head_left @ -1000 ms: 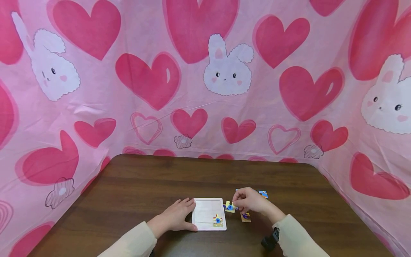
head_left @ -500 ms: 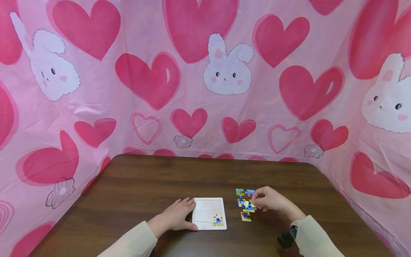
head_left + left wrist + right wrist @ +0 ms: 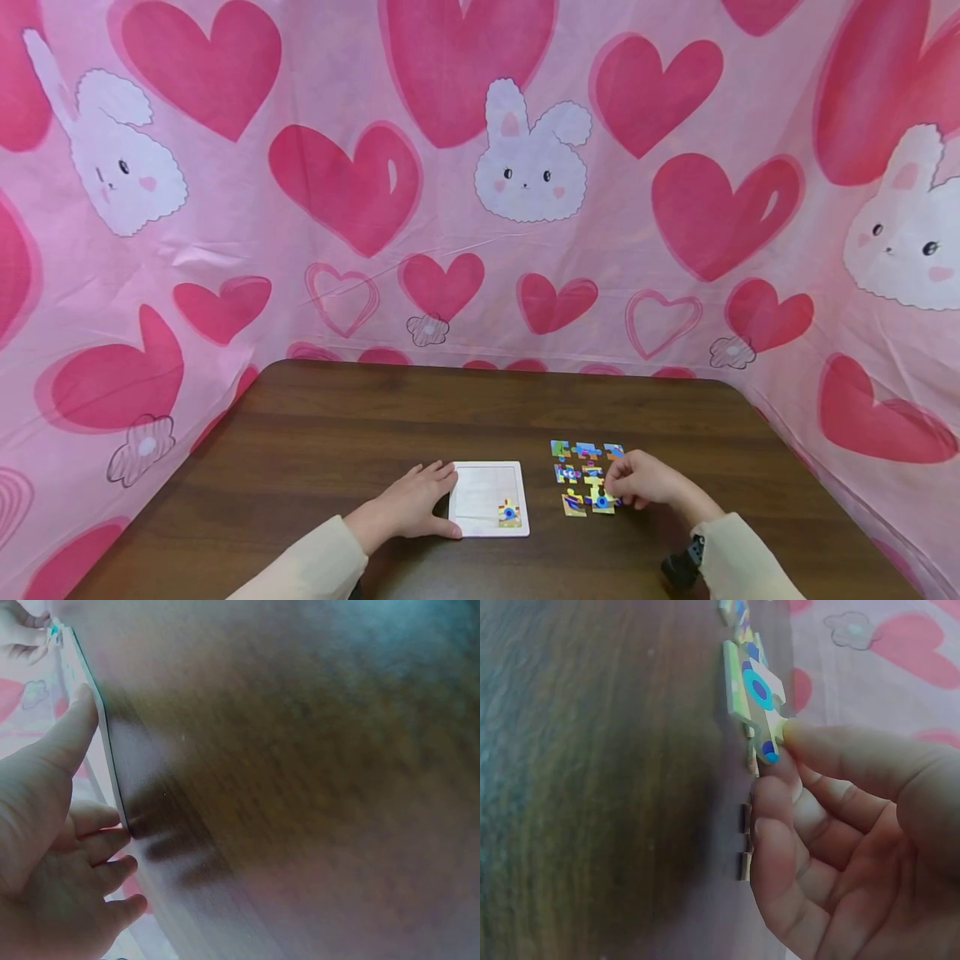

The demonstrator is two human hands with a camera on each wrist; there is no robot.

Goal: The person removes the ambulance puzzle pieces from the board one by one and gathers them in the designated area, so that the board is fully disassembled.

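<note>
My right hand [image 3: 651, 480] pinches a yellow puzzle piece [image 3: 602, 500] with a blue ring on it, thumb against fingers at its right side. In the right wrist view this puzzle piece [image 3: 735, 682] is tilted close over the table, with other pieces behind it. My left hand [image 3: 416, 503] rests at the left edge of a white puzzle tray [image 3: 472, 496], thumb on the near corner and fingers at the far corner. One yellow-and-blue piece [image 3: 509, 513] lies in the tray's near right corner.
Several loose puzzle pieces lie right of the tray, among them a green-and-blue piece [image 3: 559, 448], a blue piece [image 3: 587, 450] and a purple-and-yellow piece [image 3: 573, 503]. The brown wooden table [image 3: 420, 408] ends at a pink heart-patterned curtain [image 3: 450, 242].
My right hand has carried the ringed piece from beside the tray rightward, then nearer to me, beside the purple-and-yellow piece. The left hand and tray have stayed put.
</note>
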